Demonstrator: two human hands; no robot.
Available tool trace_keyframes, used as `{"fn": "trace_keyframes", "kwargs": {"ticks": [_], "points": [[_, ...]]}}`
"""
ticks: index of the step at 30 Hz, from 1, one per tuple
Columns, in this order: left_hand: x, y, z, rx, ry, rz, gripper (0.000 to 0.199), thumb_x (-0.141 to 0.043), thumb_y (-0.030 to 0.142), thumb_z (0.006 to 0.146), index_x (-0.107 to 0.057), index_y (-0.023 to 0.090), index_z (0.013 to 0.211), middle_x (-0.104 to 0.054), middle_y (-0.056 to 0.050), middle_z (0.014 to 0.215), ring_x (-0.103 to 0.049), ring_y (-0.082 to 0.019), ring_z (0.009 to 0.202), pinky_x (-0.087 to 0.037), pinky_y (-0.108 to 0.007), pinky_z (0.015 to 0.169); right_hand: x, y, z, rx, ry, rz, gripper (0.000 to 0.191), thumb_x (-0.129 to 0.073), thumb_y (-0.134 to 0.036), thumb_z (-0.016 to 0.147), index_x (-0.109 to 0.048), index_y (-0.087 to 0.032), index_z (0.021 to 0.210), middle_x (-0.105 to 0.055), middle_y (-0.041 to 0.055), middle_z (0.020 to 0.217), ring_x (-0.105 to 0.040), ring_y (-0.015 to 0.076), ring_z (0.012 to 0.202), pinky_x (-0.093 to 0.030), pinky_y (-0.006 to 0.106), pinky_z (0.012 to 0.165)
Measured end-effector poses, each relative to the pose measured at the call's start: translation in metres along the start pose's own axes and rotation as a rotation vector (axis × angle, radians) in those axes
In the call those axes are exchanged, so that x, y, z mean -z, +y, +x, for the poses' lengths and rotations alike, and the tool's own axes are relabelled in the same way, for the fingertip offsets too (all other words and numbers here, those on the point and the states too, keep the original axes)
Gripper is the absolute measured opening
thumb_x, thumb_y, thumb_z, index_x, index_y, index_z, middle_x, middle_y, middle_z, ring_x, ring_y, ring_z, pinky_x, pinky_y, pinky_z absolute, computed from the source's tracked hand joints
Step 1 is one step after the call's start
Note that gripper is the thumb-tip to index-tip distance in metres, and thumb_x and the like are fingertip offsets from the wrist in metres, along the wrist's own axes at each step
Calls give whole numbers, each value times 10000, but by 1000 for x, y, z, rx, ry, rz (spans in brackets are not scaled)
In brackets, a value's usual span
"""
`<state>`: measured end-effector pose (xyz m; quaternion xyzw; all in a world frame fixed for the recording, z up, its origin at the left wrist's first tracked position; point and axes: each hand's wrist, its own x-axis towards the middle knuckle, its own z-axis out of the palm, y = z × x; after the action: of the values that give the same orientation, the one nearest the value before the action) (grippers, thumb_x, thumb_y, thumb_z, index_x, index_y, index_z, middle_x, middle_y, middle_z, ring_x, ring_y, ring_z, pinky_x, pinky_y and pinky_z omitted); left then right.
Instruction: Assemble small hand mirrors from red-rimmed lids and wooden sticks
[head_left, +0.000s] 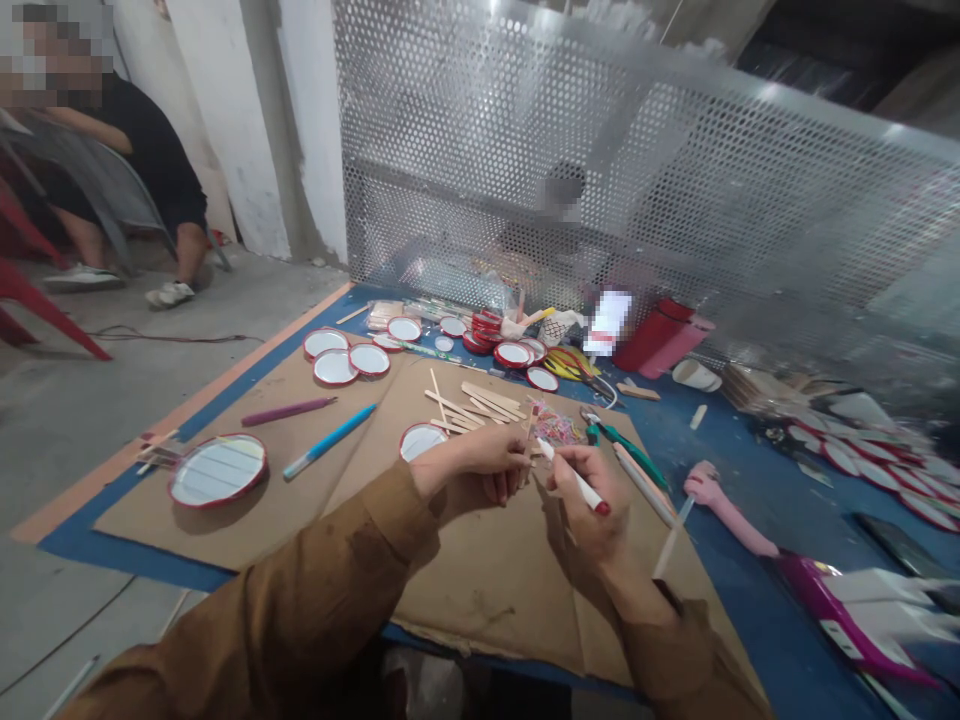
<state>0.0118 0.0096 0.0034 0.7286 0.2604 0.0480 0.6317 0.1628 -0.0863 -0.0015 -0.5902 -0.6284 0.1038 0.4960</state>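
Observation:
Over the middle of the brown cardboard (pixel 487 570), my left hand (pixel 499 460) pinches a small upright wooden stick (pixel 532 428). My right hand (pixel 592 505) is closed around a white marker with a red end (pixel 581 480); its tip points at the stick, and whether they touch is unclear. Behind my hands lie loose wooden sticks (pixel 476 405) and a tangle of coloured strands (pixel 555 422). A red-rimmed lid (pixel 421 440) is partly hidden by my left wrist. On the left are a blue pen (pixel 330 441), a purple pen (pixel 289 410) and a round red-rimmed piece with sticks (pixel 217 470).
Green-handled pliers (pixel 634 455) lie right of my hands, near a pink glue gun (pixel 731 515) and a purple power strip (pixel 855 620). Lids (pixel 335 366), a lit phone (pixel 607 322) and a red bottle (pixel 654 335) stand or lie toward the perforated metal screen (pixel 480 130). A person sits far left.

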Motion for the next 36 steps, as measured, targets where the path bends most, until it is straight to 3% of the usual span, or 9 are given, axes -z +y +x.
{"fn": "trace_keyframes", "kwargs": {"ticks": [10, 19, 25, 31, 36], "points": [[0, -1, 1, 5, 8, 16, 274, -415, 181, 932, -509, 139, 678, -582, 17, 498, -592, -105, 393, -481, -187, 421, -1, 2, -1, 31, -75, -16, 183, -522, -368, 901, -592, -199, 894, -646, 22, 732, -596, 161, 634, -457, 273, 575], [0, 4, -3, 12, -6, 15, 258, -396, 126, 910, -501, 139, 674, -578, 24, 516, -599, -98, 416, -481, -178, 420, -1, -1, -1, -33, 10, -4, 206, -529, -389, 896, -588, -193, 875, -630, 20, 724, -584, 163, 643, -450, 275, 581], [0, 3, -2, 7, 9, 22, 260, -403, 147, 919, -523, 139, 689, -594, 16, 532, -599, -124, 412, -503, -234, 434, -2, -5, -2, -13, -31, 17, 220, -533, -404, 890, -598, -194, 882, -631, 19, 706, -581, 164, 617, -452, 280, 575], [2, -1, 0, -2, -2, 21, 285, -442, 170, 927, -526, 132, 657, -591, 14, 507, -598, -108, 396, -474, -181, 400, -3, -4, 0, 15, -58, 6, 193, -523, -376, 896, -598, -199, 883, -636, 17, 723, -579, 158, 625, -445, 272, 572], [1, 2, -1, -1, -11, 6, 264, -412, 154, 940, -519, 134, 699, -575, 35, 492, -598, -94, 393, -470, -156, 397, -2, -5, -1, -27, -4, 3, 204, -520, -385, 896, -584, -198, 846, -616, 5, 685, -568, 153, 601, -448, 278, 584]]}}
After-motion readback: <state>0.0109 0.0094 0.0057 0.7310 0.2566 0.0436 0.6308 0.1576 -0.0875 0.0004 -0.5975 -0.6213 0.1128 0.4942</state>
